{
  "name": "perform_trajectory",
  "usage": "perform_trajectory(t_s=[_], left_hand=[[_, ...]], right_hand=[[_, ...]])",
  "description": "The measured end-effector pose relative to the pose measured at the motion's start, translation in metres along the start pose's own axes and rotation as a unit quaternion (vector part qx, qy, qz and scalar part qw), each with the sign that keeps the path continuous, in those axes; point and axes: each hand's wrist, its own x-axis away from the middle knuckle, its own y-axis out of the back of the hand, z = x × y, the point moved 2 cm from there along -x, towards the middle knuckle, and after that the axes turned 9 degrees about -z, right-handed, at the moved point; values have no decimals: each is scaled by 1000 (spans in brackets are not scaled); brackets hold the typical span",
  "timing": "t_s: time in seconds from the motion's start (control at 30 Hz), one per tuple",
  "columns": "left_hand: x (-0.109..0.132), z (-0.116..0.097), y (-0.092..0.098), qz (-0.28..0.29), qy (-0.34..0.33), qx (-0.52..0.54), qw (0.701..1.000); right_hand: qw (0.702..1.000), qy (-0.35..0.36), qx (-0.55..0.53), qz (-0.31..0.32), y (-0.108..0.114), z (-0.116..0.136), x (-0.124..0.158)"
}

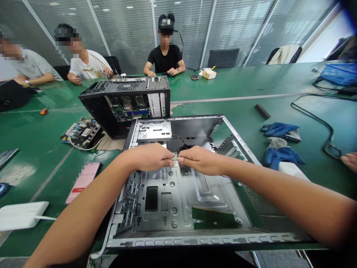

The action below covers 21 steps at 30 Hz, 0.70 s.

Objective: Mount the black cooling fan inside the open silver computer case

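Observation:
An open metal computer case (164, 243) lies flat in front of me. Over its middle, my left hand (152, 157) and my right hand (198, 160) almost meet, both closed in a pinch on a short pale cable (174, 159) between them. Just behind my right hand is a black fan (184, 147), partly hidden by the fingers. Two green memory sticks, the upper one (212, 214) and the lower one (203, 225), rest on the case floor near its front edge.
A second case (125, 87) stands behind on the left, beside a circuit board (83, 132). A pink phone (83, 183) and white adapter (23, 216) lie left. Blue gloves (281, 154) and a black cable (315, 117) are right. People sit across the table; another hand shows far right.

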Motion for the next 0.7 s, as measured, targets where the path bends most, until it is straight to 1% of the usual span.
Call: perform_trajectory(t_s=[0.13, 0.37, 0.7], left_hand=[[-1, -1, 0, -1, 10, -9, 1000], [0, -2, 1, 12, 10, -24, 1000], [-1, -1, -1, 18, 15, -39, 999]], right_hand=[[998, -7, 63, -20, -2, -1, 0], [977, 29, 207, -32, -5, 0, 1], [964, 44, 259, -31, -3, 3, 6]])
